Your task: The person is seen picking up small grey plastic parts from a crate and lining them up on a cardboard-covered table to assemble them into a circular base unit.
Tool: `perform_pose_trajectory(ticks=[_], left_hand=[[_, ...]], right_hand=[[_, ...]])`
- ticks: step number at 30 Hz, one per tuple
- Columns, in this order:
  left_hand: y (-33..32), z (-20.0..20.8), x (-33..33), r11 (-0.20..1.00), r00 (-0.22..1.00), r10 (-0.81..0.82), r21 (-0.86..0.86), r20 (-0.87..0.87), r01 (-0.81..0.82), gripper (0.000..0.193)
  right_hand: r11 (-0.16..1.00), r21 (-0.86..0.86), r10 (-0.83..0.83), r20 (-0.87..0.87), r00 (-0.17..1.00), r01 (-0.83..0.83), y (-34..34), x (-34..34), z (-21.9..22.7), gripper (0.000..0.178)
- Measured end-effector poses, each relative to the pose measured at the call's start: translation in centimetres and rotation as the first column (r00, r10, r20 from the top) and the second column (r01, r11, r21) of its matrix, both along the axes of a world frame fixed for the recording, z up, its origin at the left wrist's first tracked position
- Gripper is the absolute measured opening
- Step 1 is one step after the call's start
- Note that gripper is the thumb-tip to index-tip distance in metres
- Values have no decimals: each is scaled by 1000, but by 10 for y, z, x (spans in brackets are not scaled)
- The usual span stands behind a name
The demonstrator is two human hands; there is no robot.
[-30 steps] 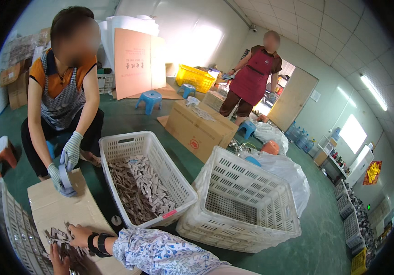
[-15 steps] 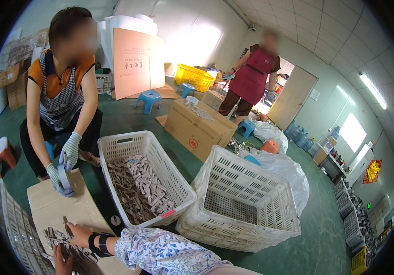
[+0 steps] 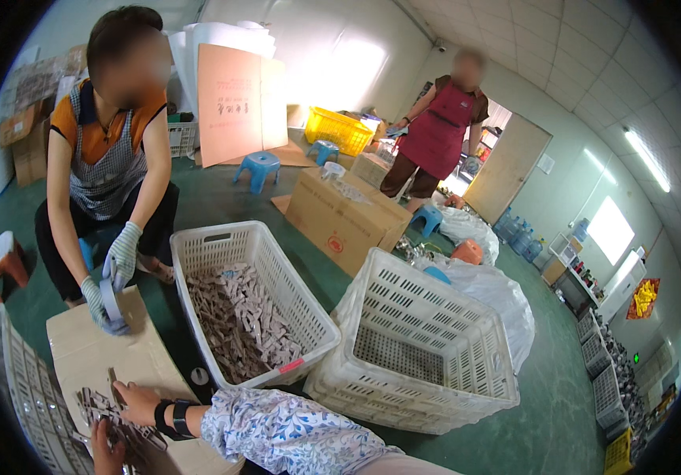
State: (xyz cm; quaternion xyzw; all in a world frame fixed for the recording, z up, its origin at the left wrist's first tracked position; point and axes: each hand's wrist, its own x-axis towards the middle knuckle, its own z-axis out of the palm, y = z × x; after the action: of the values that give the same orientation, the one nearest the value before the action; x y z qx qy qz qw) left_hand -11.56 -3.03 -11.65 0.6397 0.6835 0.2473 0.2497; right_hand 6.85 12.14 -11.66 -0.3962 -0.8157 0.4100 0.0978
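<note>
Grey, metal-looking strips [image 3: 96,404] lie heaped on cardboard [image 3: 128,347] by both hands, one strip [image 3: 111,375] now jutting farther past the right hand's [image 3: 139,402] extended fingertips than a second ago, suggesting pieces are being shifted; left hand [image 3: 108,453] half-curled, can't tell either grip.

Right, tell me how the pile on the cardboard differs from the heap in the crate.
The pile is smaller than the heap. The pile lies on flat cardboard; the heap sits inside a white crate. The left hand and right hand are at the pile; none touches the heap. Both are jumbled greyish strips.
</note>
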Motion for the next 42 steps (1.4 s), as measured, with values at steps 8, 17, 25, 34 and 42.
perform_pose_trajectory(ticks=[8, 17, 25, 34, 42], left_hand=[[-4, -5, -3, 999, 996, -10, 51, -94, 15, 57], [-1, 6, 5, 1000, 999, 2, 3, -32, -2, 53], [-1, -15, -8, 995, 998, -19, 102, -61, 25, 54], [-2, -6, -8, 992, 995, -2, 124, -97, 14, 55], [-19, -13, -7, 962, 984, 153, 240, -92, -128, 52]], right_hand=[[999, 48, 21, -4, 1000, -21, -2, 3, 2, 78], [1000, 16, 18, -66, 998, -17, -5, 8, 9, 78], [998, 2, 58, -14, 998, -58, -2, 8, 6, 81], [998, 9, 69, -31, 997, -68, 0, 8, 4, 83], [993, 105, 46, -10, 999, -44, 8, 27, 35, 72]])
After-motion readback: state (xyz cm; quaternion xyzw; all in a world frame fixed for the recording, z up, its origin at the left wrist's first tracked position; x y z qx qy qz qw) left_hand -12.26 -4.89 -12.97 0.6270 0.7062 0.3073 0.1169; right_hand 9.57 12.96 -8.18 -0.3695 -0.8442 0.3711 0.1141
